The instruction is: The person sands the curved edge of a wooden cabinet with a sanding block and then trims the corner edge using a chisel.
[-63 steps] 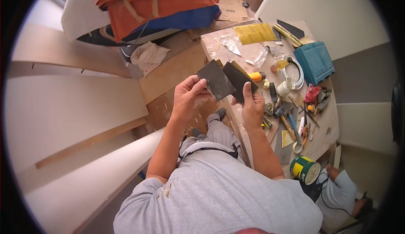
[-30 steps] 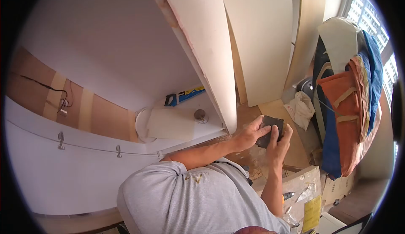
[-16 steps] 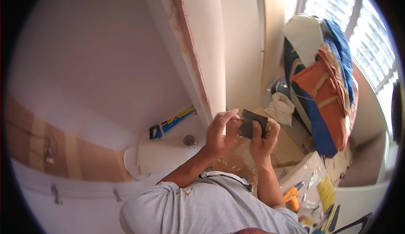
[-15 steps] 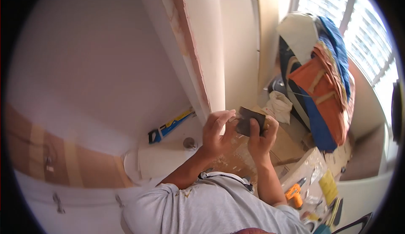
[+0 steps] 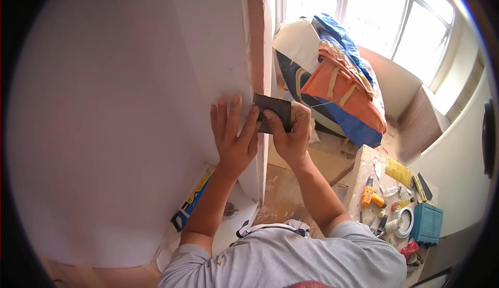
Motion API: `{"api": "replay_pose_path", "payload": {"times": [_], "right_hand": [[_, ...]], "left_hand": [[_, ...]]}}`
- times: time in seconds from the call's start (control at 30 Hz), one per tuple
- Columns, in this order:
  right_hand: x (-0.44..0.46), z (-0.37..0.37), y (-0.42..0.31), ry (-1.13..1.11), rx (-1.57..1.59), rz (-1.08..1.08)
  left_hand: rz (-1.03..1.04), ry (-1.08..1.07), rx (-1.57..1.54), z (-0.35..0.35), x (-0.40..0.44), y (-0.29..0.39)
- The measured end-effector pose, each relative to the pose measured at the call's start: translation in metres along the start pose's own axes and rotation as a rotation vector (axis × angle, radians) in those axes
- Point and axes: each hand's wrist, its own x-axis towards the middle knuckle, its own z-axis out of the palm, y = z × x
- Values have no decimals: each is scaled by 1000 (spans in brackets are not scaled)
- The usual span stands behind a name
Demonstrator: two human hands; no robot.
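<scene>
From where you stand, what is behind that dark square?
A tan edge shows by the right hand, the pinkish wall edge above the dark square. The rest is covered.

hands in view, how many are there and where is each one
2. The left hand is spread at the pale wall, fingers pointing up; the right hand grips the dark sheet by the wall's edge. No other hand shows.

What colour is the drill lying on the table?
The drill is orange with black parts. It shows best in the head view.
</scene>
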Motion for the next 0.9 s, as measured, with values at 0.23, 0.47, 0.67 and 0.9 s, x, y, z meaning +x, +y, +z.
{"api": "replay_pose_path", "payload": {"times": [0.23,0.47,0.67,0.9], "right_hand": [[-2,-11,11,-52,-52,-7],[12,-11,7,-93,129,169],[29,-11,2,-133,127,2],[94,-5,-31,-65,108,-130]], "left_hand": [[-5,-26,-48,15,-13,5],[6,-69,21,19,-16,3],[-28,-92,68,24,-9,2],[20,-30,146,15,67,-1]]}}
